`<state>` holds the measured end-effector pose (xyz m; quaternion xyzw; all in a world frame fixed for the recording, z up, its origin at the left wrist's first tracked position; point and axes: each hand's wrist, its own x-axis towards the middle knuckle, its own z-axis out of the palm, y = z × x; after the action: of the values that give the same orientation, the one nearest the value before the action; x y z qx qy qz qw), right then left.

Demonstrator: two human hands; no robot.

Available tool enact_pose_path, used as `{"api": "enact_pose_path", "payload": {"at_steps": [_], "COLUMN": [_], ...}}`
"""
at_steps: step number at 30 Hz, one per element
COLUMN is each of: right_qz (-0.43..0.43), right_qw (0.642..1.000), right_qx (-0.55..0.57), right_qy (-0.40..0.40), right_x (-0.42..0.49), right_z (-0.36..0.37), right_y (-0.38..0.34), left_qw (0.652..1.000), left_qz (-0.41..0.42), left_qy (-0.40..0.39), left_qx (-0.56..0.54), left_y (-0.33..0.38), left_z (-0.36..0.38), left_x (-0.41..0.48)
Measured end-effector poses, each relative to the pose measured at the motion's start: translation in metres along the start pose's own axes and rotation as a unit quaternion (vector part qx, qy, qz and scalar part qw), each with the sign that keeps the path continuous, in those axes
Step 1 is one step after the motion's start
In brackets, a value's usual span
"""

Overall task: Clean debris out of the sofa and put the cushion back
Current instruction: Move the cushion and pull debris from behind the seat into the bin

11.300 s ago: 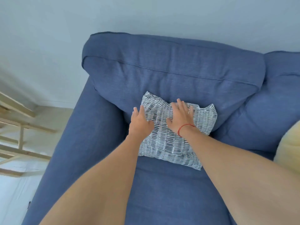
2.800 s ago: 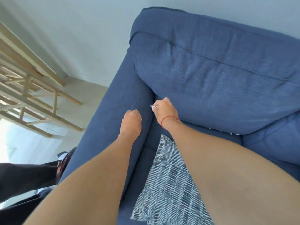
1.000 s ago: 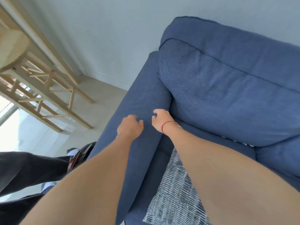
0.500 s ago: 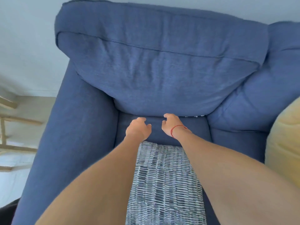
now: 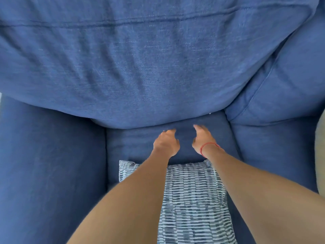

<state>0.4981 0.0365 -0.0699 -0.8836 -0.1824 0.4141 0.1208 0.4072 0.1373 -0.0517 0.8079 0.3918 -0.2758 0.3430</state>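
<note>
Both arms reach forward over the sofa (image 5: 52, 164) seat. The left hand (image 5: 166, 144) and right hand (image 5: 202, 140) hover side by side, fingers loosely curled and parted, holding nothing, just short of the gap under the back cushion (image 5: 140, 67). The striped cushion (image 5: 193, 199) lies flat on the seat beneath the forearms. Compared with half a second ago, the view sits closer in and the hands are spread slightly wider.

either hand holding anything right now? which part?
Nothing held. Left hand and right hand are open over the blue fabric seat cushion, beyond the striped grey-white throw pillow.
</note>
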Motion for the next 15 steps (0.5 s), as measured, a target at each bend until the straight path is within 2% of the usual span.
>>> {"api": "enact_pose_path", "payload": {"at_steps": [6, 15], "right_qz": [-0.028, 0.018], "right_qw": [0.996, 0.992], "right_qx": [-0.087, -0.111], "right_qy": [0.014, -0.05], "right_x": [0.044, 0.081], "right_z": [0.005, 0.004], "right_y": [0.011, 0.01], "left_qw": [0.997, 0.99], "left_qz": [0.065, 0.048], "left_qy": [-0.023, -0.084], "left_qx": [0.027, 0.103], "left_y": [0.009, 0.017], "left_z": [0.013, 0.027], "left_x": [0.063, 0.108]}}
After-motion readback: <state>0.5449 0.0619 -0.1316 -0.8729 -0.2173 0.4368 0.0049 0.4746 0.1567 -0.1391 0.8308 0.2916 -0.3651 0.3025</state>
